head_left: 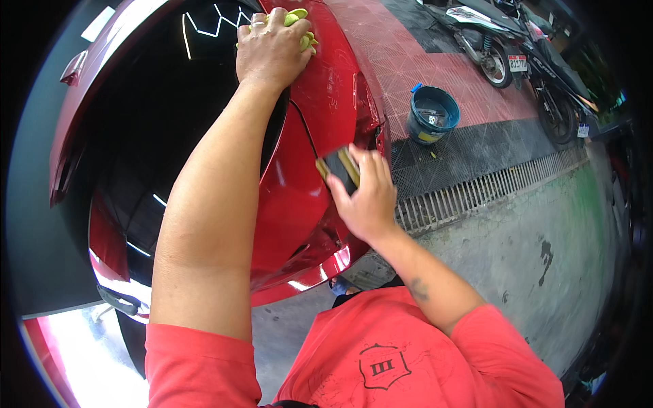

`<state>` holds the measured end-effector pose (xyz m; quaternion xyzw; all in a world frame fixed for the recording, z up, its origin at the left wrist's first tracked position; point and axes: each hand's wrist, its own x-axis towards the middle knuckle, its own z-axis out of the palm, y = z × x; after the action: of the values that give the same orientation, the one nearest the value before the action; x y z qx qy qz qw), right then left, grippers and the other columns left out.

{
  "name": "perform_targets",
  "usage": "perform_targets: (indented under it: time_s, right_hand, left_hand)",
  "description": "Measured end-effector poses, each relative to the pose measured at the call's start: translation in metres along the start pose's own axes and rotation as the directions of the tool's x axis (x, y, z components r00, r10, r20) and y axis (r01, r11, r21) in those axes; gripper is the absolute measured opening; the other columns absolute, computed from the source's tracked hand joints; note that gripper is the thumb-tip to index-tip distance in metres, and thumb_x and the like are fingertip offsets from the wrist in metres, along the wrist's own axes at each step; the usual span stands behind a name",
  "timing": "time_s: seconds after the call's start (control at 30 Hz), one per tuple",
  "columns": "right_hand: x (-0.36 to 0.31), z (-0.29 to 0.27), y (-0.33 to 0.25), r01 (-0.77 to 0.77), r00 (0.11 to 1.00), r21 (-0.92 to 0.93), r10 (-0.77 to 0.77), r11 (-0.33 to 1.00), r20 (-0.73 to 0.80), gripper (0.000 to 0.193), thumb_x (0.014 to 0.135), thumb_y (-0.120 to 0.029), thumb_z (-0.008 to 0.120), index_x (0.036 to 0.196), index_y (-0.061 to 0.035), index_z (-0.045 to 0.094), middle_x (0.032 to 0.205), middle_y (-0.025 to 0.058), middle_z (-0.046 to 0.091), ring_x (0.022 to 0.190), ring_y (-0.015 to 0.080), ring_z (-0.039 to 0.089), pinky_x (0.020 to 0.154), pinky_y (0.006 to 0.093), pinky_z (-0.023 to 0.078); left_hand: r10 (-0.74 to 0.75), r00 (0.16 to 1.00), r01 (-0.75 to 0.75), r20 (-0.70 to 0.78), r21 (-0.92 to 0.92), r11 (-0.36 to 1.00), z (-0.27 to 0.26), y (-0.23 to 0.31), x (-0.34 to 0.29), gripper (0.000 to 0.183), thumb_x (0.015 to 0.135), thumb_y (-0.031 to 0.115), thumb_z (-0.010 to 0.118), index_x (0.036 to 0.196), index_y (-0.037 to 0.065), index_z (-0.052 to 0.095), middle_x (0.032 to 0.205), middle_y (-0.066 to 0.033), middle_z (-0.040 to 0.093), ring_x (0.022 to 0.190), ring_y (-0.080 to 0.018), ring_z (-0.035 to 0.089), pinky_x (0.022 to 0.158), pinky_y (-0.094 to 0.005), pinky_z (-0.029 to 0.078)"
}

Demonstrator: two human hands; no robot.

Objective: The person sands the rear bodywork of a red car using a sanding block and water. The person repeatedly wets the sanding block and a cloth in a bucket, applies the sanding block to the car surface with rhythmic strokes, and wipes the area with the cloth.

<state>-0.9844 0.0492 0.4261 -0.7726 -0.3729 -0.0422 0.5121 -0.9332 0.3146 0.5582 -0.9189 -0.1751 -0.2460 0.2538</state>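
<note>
My left hand is closed on a crumpled yellow-green cloth, pressed at the upper edge of the dark rear window. A ring shows on one finger. Lower and to the right, my right hand grips a sanding block, dark on its broad side with tan edges. The block rests against the red car's rear body panel, near a dark panel seam. Slight motion blur softens the block and fingers. The face of the block against the paint is hidden.
A dark teal bucket with a blue handle grip and liquid inside stands on tiled floor right of the car. Beyond it are parked motorcycles. A drain grate crosses the floor. An open gap shows at the car's corner.
</note>
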Motion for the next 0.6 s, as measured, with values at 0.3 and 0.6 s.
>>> perform_targets:
  time_s: [0.3,0.6]
  right_hand:
    - [0.034,0.006,0.007,0.080,0.997,-0.089,-0.081,0.993,-0.011,0.061,0.092,-0.027,0.088,0.145,-0.0057,0.067,0.121,0.0151,0.071,0.112,0.0384,0.069,0.092,0.0524,0.060]
    - [0.063,0.005,0.012,0.117,0.989,-0.046,-0.112,0.992,0.095,0.062,0.090,-0.025,0.088,0.146,-0.0074,0.066,0.124,0.0133,0.070,0.114,0.0374,0.069,0.096,0.0508,0.060]
  left_hand:
    - [-0.009,1.000,0.009,-0.002,0.010,1.000,0.000,0.000,0.004,0.048,0.096,0.036,0.080,0.143,0.031,0.072,0.147,-0.0066,0.067,0.137,-0.0352,0.065,0.110,-0.0539,0.053]
    - [-0.017,0.999,0.018,0.050,-0.005,1.000,-0.010,0.002,0.003,0.060,0.096,0.019,0.077,0.153,0.033,0.066,0.146,-0.0075,0.066,0.137,-0.0354,0.065,0.108,-0.0518,0.053]
